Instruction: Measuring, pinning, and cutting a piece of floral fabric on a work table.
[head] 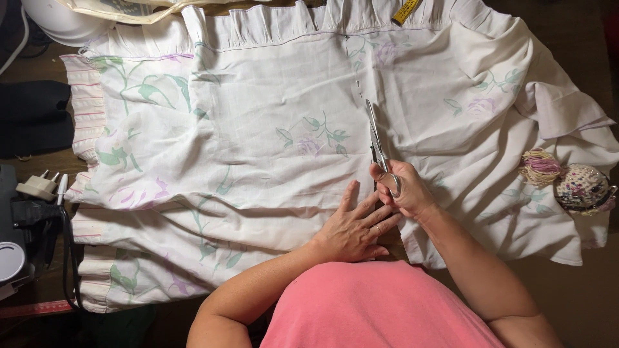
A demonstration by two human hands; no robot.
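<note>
Across the worktop [580, 283] lies our floral cloth [258, 129]. Our right hand [405, 191] is clamped on the scissors [377, 143], blades pointing far; our left hand [353, 227] lies flat, fingers apart, pressing cloth just beside. We judge cutting under way; continuing needs taut cloth.

Left hand [353, 227]: flat, palm down, fingers spread (forearm angled in).
Right hand [401, 188]: fingers curled closed, wrist bent inward.

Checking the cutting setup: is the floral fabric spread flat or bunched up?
Mostly spread: the floral fabric lies flat under the left hand, rumpled only at right.
</note>
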